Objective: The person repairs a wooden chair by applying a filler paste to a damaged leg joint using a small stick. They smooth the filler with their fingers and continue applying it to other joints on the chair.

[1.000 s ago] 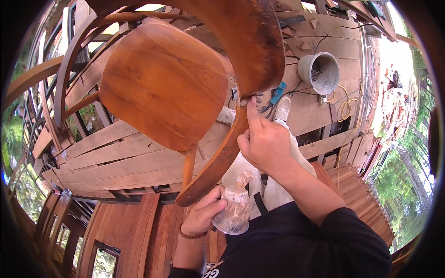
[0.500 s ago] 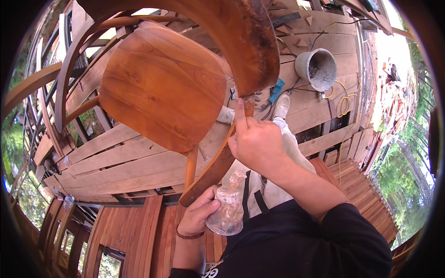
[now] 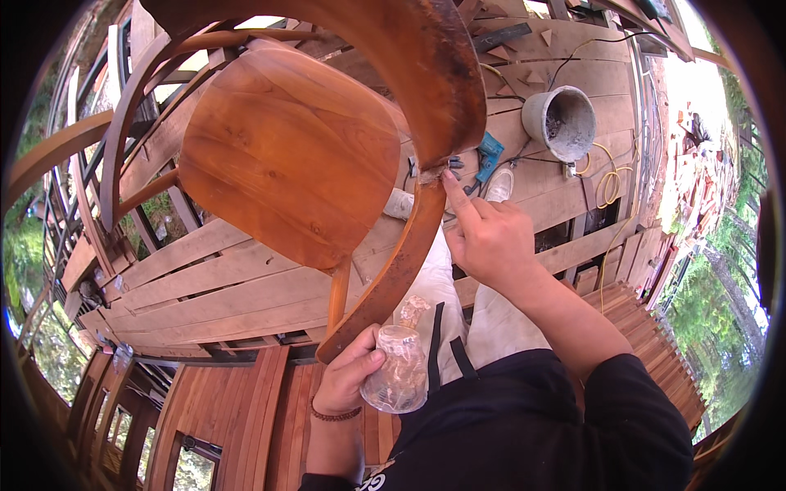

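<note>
A brown wooden chair lies in front of me, its broad seat facing up. Its thick curved top rail meets a slimmer curved wooden piece at a joint smeared with pale paste. My right hand stretches its index finger to the right side of that joint, touching it; the other fingers are curled and hold nothing. Low in the middle, my left hand grips a clear plastic container, with pale paste inside and a lump of it sticking up above the rim.
A blue power tool with a dark cord lies on the planks beyond my right hand. Farther right stand a grey bucket and a coiled yellow cable. Gaps show between the deck boards. Wood offcuts lie at the back.
My right hand has moved right, its fingertip going from the joint's front face to its right side. The top rail has shifted slightly left. The left hand still holds the container.
</note>
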`<state>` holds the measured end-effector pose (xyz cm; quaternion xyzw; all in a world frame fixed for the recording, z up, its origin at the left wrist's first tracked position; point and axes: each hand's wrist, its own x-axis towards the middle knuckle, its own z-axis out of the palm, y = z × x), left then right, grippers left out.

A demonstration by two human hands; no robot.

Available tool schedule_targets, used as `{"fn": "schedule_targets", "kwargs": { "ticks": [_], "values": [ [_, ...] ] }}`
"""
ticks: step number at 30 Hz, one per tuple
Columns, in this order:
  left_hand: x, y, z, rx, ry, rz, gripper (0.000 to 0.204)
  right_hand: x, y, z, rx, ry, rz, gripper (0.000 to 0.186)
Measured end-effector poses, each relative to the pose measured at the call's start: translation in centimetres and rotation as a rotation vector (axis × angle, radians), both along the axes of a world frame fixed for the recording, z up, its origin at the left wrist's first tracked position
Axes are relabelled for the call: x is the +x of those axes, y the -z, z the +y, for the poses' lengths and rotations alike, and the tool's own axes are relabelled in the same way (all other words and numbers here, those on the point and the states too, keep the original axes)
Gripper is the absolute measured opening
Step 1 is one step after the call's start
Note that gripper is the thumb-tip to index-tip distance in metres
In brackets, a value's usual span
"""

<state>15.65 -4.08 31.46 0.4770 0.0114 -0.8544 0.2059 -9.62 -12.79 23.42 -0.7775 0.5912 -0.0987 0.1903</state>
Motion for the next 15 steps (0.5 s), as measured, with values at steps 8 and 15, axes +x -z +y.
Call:
{"fn": "schedule_targets", "kwargs": {
  "ticks": [8, 15],
  "values": [
    [-0.6, -0.2, -0.4, 0.002, 0.018, 0.01, 0.045, 0.6, -0.2, -0.4, -0.081, 0.047, -0.095, 0.056],
    [-1.7, -0.6, 0.0, 0.002, 0.003, -0.022, 0.047, -1.6, 0.7, 0.3, -0.103, 0.136, -0.13, 0.04]
  ]
}}
